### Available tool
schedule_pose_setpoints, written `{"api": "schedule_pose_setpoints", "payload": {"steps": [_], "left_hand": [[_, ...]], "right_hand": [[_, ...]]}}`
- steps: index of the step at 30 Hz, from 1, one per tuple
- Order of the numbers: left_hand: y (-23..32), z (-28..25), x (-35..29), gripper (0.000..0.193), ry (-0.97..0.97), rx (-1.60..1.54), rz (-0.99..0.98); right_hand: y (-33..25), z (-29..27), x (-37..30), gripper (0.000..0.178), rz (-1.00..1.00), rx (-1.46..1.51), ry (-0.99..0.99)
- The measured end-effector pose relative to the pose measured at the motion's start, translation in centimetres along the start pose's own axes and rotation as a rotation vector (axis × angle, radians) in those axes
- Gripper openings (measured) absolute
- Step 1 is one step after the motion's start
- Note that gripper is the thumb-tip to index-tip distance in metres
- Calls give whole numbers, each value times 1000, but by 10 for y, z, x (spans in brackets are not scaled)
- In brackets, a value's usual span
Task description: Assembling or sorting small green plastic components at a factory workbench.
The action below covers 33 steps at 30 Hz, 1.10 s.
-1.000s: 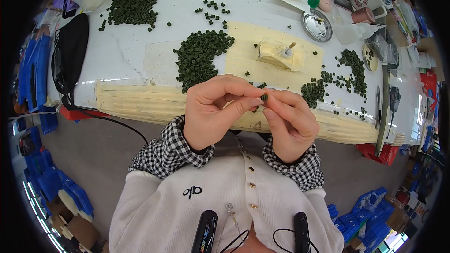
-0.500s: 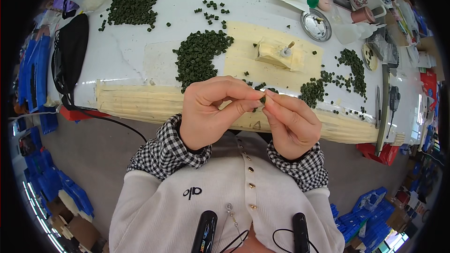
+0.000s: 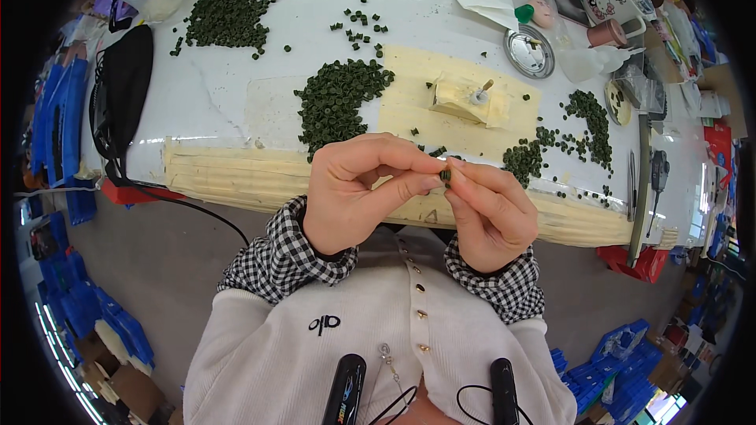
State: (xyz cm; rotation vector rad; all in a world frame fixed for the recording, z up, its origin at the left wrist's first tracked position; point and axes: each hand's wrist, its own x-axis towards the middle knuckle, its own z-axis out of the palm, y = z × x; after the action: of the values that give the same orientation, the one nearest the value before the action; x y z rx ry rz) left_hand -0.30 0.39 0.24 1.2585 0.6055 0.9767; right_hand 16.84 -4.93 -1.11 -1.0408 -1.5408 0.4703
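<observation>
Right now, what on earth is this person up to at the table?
The person is pinching a small dark green piece between the fingertips of the left hand and the right hand, above the near edge of the white table. Just beyond lie a heap of similar pieces and a yellow sheet bearing a pale block with a short upright peg. A bigger heap lies farther off to the left.
</observation>
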Motion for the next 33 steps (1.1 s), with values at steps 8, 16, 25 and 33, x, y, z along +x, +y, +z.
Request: {"api": "schedule_pose_setpoints", "payload": {"steps": [8, 16, 25, 33], "left_hand": [[0, -2, 0, 15, 46, 4, 3], [-3, -6, 0, 18, 49, -6, -1], [-3, -8, 0, 18, 34, -22, 15], [4, -5, 2, 15, -7, 38, -22]], "right_hand": [[2, -12, 11, 32, 92, -118, 102], [31, -33, 71, 17, 5, -670, -43], [19, -31, 72, 10, -51, -544, 99], [-14, -25, 57, 9, 55, 51, -107]]}}
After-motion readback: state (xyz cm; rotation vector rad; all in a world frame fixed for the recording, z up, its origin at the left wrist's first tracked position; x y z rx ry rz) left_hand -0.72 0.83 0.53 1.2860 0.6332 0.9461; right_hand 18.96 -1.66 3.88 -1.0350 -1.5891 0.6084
